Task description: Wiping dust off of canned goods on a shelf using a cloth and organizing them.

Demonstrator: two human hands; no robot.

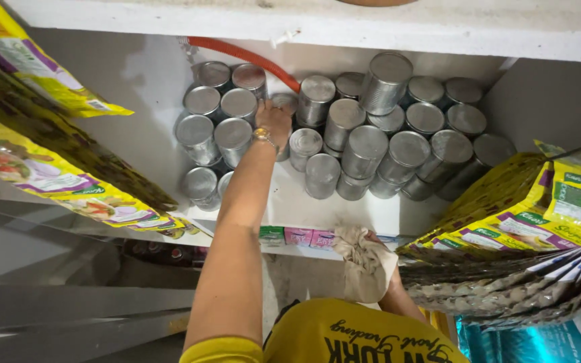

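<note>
Up on the white shelf (344,208), the left hand (274,119) reaches far between two groups of silver cans; its fingers are hidden among them, so I cannot tell whether its grip is closed. The left group of cans (218,128) shows about nine lids, the right group (391,134) roughly twenty, partly stacked. The right hand (374,252) clenches one pale cloth (366,262) at the shelf's near edge. Strips of yellow sachets (48,161) hang at both sides.
</note>
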